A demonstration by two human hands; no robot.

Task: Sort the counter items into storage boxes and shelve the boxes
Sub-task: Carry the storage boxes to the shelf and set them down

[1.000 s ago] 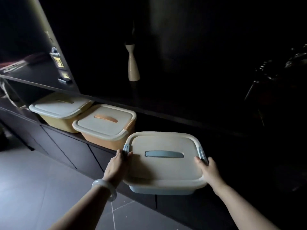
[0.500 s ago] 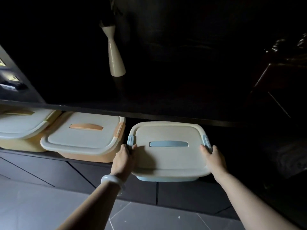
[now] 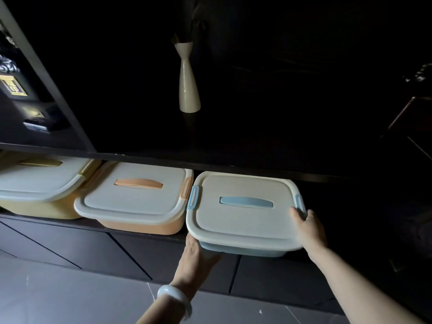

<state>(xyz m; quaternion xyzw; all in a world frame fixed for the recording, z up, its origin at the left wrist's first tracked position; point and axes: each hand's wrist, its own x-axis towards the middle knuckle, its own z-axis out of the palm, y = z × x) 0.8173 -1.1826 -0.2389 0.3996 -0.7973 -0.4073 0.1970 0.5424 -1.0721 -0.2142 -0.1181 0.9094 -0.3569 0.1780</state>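
Left hand (image 3: 197, 256) dropped beneath blue box (image 3: 243, 220), fingers hidden; right hand (image 3: 306, 226) fingers grip lid edge.

- Single head-worn wide-angle view, looking forward and down from above the shelf (image 3: 233, 160), close enough for both forearms to enter from 6 o'clock.
- Floor tiles (image 3: 70, 288) fill 7 o'clock; dark upper shelving spans 12 o'clock.

The left hand's fingers (image 3: 198, 247) vanish under the blue box (image 3: 243, 251), the yellow box (image 3: 35, 206) far left of them is cut by the frame edge, and darkness swallows everything right of the right hand's fingers (image 3: 300, 215).
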